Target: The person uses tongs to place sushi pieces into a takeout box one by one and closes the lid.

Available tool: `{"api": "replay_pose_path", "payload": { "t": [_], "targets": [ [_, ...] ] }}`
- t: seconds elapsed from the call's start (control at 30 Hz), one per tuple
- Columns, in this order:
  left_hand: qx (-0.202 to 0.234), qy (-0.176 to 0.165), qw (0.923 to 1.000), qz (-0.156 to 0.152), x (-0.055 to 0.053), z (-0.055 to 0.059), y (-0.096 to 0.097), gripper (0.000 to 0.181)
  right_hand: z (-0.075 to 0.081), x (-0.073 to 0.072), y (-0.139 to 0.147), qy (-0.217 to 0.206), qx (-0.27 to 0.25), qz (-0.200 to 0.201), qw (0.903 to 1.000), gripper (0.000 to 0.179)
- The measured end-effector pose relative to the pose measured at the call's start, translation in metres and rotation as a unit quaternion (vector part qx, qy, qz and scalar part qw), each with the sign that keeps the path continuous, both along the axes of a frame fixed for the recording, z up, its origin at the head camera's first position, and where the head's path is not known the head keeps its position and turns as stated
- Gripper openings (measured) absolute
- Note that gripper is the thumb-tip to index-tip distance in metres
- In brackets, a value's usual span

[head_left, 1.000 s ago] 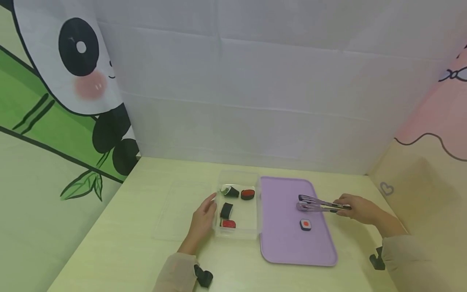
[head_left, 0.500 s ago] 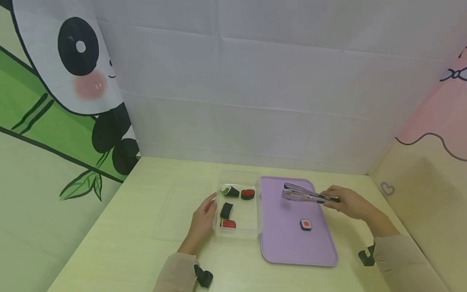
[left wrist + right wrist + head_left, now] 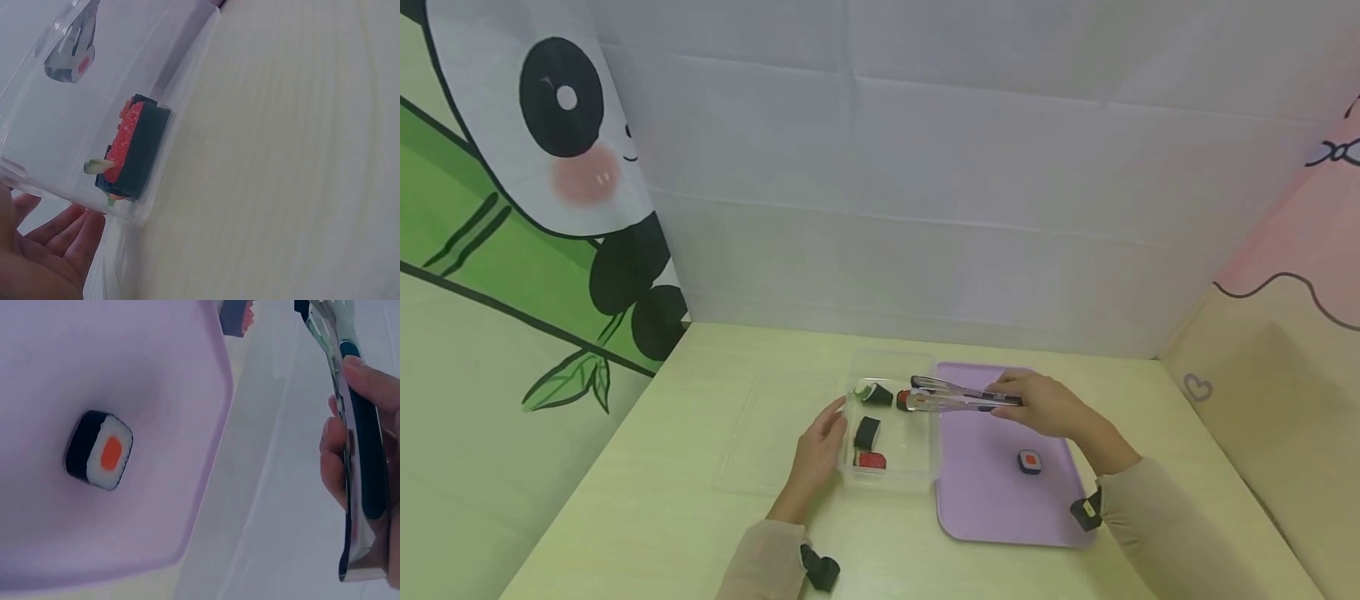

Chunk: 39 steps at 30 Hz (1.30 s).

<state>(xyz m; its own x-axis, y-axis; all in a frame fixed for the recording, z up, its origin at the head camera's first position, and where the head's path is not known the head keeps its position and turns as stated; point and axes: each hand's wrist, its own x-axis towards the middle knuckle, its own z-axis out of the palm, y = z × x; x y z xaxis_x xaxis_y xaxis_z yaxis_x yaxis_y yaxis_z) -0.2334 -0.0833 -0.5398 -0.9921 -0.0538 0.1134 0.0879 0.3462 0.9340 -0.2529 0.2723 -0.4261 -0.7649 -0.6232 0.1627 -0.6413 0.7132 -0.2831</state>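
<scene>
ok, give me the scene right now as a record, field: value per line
left hand: against left side of clear container
right hand: gripping tongs
tongs: tips above container; left wrist view shows a red-centred roll at them
in container: green-tipped roll; black-wrapped roll; front red-topped piece; rear red-topped piece, partly hidden by tongs
purple tray: right of container; one orange-centred roll on it
clear flat sheet: left of container, likely its lid
</scene>
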Motion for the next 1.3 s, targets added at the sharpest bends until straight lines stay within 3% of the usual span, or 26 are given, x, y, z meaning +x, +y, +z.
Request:
{"api": "replay_pose_path", "payload": {
  "t": [0.27, 0.5, 0.67, 0.8, 1.0, 1.3],
  "targets": [
    [0.002, -0.003, 1.0000, 0.005, -0.001, -0.002, 0.000, 0.041, -0.012, -0.011, -0.017, 0.010, 0.013, 0.016, 0.9997, 0.028],
    [0.001, 0.008, 1.0000, 0.005, -0.001, 0.000, -0.001, 0.041, -0.006, -0.011, -0.018, 0.021, 0.019, 0.030, 0.9991, 0.031],
    [0.003, 0.003, 1.0000, 0.004, -0.001, 0.000, -0.001, 0.041, 0.001, -0.005, -0.011, 0.003, 0.017, 0.000, 0.9999, 0.033],
    [0.003, -0.001, 1.0000, 0.003, 0.000, 0.001, -0.001, 0.041, 0.010, 0.004, 0.002, -0.020, 0.008, -0.037, 0.9991, 0.034],
    [0.002, -0.003, 1.0000, 0.001, 0.000, 0.002, -0.001, 0.041, 0.020, 0.016, 0.041, -0.041, -0.007, -0.053, 0.9977, 0.036],
    [0.006, -0.012, 0.9999, 0.002, 0.002, 0.002, -0.002, 0.041, -0.008, 0.037, 0.105, -0.076, -0.020, -0.035, 0.9962, 0.036]
  ]
}}
